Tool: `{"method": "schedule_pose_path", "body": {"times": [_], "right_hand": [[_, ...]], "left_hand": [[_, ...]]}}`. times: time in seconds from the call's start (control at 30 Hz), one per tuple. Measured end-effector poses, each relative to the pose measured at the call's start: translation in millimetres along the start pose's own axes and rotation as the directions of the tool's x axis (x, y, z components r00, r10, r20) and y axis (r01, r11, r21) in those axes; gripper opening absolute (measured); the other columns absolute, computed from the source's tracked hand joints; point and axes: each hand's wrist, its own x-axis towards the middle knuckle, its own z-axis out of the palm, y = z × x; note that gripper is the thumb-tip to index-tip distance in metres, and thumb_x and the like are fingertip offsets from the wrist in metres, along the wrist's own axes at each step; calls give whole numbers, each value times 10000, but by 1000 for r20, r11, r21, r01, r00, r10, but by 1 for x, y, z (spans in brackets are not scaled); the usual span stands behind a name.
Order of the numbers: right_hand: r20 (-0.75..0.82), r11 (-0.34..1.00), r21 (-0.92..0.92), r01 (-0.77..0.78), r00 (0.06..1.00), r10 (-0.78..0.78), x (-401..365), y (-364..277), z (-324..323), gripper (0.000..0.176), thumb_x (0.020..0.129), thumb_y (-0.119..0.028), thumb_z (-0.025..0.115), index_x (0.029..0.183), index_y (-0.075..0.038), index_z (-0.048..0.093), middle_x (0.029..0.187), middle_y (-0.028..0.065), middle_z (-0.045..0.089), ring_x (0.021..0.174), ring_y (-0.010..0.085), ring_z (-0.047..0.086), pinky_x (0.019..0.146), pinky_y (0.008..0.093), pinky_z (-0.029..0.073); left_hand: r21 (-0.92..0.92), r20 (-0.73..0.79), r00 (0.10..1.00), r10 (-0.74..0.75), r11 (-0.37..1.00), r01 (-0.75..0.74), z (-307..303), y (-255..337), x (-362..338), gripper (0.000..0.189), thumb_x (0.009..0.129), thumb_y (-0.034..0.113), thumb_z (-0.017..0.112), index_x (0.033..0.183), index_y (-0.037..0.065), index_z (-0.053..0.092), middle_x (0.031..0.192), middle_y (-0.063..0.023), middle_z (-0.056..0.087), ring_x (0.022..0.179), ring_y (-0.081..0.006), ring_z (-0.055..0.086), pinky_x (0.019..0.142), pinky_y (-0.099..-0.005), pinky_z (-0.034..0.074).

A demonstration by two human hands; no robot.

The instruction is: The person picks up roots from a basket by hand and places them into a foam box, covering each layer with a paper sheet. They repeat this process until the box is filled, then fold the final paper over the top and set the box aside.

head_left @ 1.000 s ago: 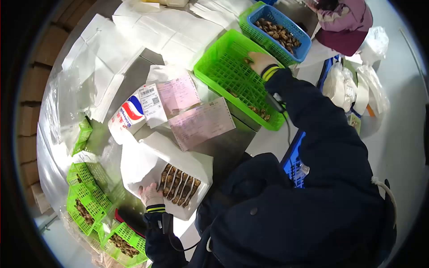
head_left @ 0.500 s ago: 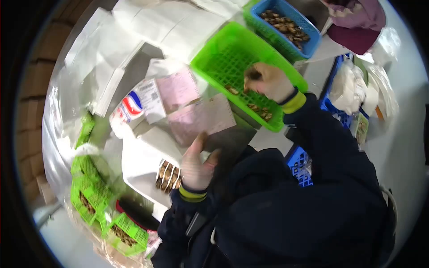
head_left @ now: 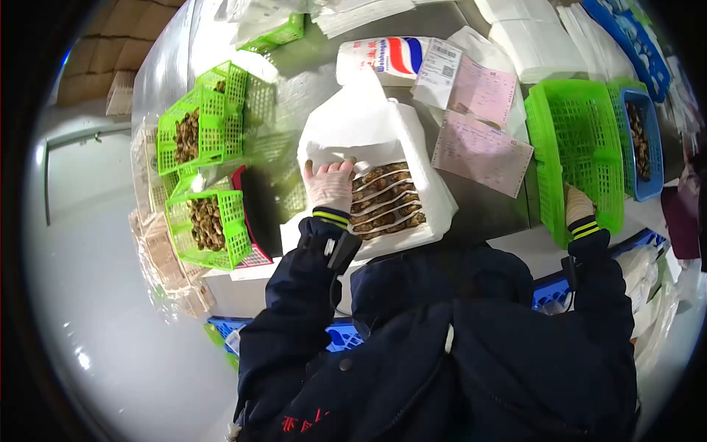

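On the desk (head_left: pixel 482 214), near its front edge, the left hand (head_left: pixel 329 184) has come down from mid-air. It lies flat, fingers spread and gripping nothing, on the left rim of the white box (head_left: pixel 353 125) of packed brown rows. The right hand (head_left: pixel 578 206) has dropped to the green basket (head_left: pixel 574 125), at its near wall; whether its fingers grip anything cannot be told. Bare steel shows between box and basket, below the pink slips (head_left: pixel 482 151).

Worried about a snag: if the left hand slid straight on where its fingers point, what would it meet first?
Probably the white bag, its raised flap right beyond the left hand; depth is unclear.
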Motion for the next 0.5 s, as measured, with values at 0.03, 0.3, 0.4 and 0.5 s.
{"method": "schedule_pose_path", "body": {"times": [0.03, 0.3, 0.4, 0.5], "right_hand": [[37, 999, -32, -31, 999, 32, -5, -17, -25, 292, 774, -179, 624, 1028, -45, 570, 1003, 202, 630, 948, 398, 585, 802, 451, 480], [-73, 866, 412, 283, 958, -278, -3, -246, -193, 387, 810, -196, 639, 1133, 1, 559, 962, 134, 622, 844, 195, 608, 778, 305, 475], [57, 816, 147, 559, 819, -572, 24, -383, -152, 279, 768, -130, 589, 1036, -61, 621, 989, 167, 631, 930, 338, 598, 779, 387, 474], [43, 695, -143, 705, 706, -707, 49, -461, -79, 228, 781, -108, 596, 999, -79, 656, 983, 156, 645, 896, 323, 629, 789, 395, 504]], "left_hand": [[-6, 2, 999, 50, 999, -50, 10, -8, -3, 201, 815, 225, 589, 1013, 247, 609, 849, 11, 648, 890, -198, 602, 1053, -557, 222], [-2, 123, 992, 43, 999, -43, 47, -31, -15, 184, 828, 107, 483, 962, 175, 589, 795, -32, 594, 882, -203, 580, 1137, -515, 165], [-68, 200, 980, -3, 998, 17, 29, -26, -6, 167, 826, 110, 486, 921, 185, 601, 791, -18, 594, 886, -194, 571, 1148, -494, 149], [-100, 182, 983, -23, 994, 42, 26, -24, -8, 130, 819, 128, 498, 867, 193, 600, 743, -19, 576, 878, -196, 569, 1121, -527, 178]]}}
